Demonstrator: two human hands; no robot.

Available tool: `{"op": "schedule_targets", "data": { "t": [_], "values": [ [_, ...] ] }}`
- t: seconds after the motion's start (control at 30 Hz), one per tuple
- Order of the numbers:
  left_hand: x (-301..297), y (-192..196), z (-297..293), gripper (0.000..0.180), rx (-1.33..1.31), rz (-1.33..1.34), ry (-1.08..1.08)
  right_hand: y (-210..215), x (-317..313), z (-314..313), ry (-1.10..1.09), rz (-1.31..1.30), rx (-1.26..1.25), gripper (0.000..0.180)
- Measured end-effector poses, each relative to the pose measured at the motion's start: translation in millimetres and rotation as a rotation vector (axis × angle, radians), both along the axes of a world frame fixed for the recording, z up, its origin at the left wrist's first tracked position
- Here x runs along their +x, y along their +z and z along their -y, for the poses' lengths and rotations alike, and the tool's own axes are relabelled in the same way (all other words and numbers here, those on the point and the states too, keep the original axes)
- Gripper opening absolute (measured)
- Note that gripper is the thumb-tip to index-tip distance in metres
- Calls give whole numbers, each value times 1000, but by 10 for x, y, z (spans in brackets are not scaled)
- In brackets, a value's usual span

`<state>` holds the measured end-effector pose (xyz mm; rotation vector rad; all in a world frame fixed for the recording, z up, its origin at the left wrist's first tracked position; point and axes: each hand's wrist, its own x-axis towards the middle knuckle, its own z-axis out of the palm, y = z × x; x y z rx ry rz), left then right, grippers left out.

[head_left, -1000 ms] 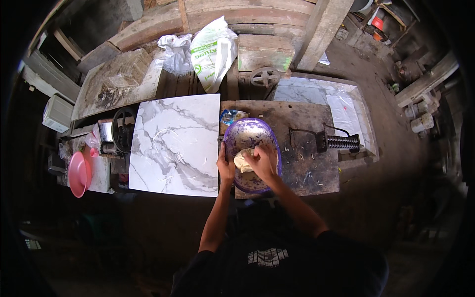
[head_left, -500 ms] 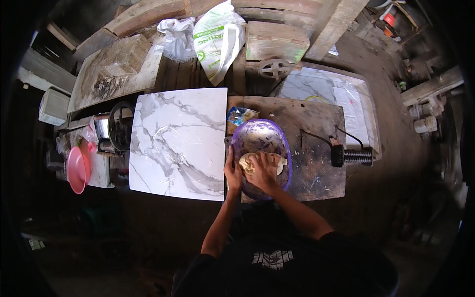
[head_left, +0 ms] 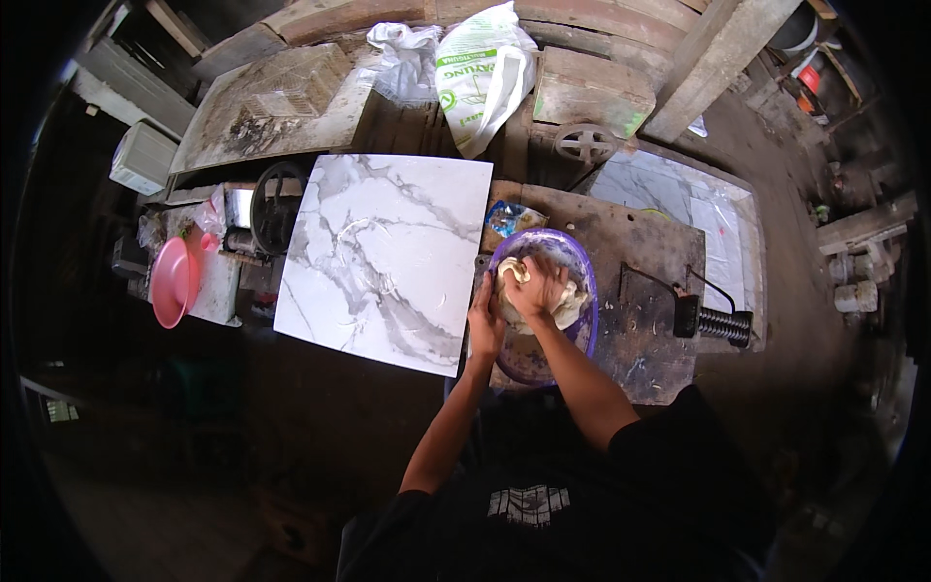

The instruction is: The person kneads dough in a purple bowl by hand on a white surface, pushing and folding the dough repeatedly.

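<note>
The dough (head_left: 558,306) is still pressed by the right hand (head_left: 536,288) inside the purple bowl (head_left: 582,267); the bowl rim is gripped by the left hand (head_left: 484,320). Kneading continues unchanged.

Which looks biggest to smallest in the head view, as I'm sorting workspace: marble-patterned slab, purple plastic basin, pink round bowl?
1. White marble-patterned slab
2. Purple plastic basin
3. Pink round bowl, though fisheye bending near the rim may shrink it.

The bowl (head_left: 543,306) sits on the surface (head_left: 650,262), dough (head_left: 543,301) inside; the slab (head_left: 388,257) lies at its nine o'clock, the sack (head_left: 480,73) at twelve.
</note>
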<state>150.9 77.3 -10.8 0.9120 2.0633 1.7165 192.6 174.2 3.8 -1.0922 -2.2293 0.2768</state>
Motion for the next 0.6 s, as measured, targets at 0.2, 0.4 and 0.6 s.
{"op": "schedule_targets", "data": {
  "t": [0.2,0.4,0.6],
  "values": [
    [-165,-19,-191,45,18,-101,5,-42,261,49,206,-153,26,29],
    [-200,11,-188,47,2,-23,-10,358,716,331,335,-77,-61,38],
    [-301,-141,-136,47,67,22,-58,347,377,321,128,47,-212,34]
  ]
}}
